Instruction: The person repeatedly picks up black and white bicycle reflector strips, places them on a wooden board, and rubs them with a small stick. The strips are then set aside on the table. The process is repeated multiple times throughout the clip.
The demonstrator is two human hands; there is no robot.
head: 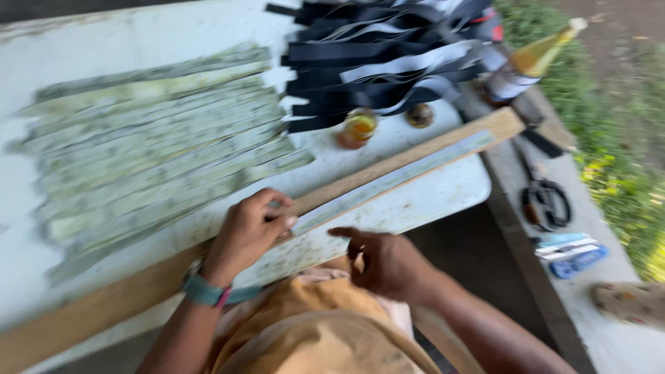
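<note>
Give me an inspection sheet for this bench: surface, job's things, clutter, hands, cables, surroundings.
Surface: white table, stained and worn.
Job's things: long wooden board lying diagonally with a pale strip on it; rows of greenish strips beside it.
Clutter: black and white strips, small jar, round lid, bottle, scissors, blue pens.
Hands: left hand presses on the board, fingers at the strip's end; right hand hovers open, holding nothing.
Cables: nothing seen.
Surroundings: grass to the right; picture blurred.

Far right of you, a bottle (530, 66) of amber liquid lies tilted, wearing a white label (511, 86). Near right, small blue-and-white packets (569, 251) lie together.
</note>
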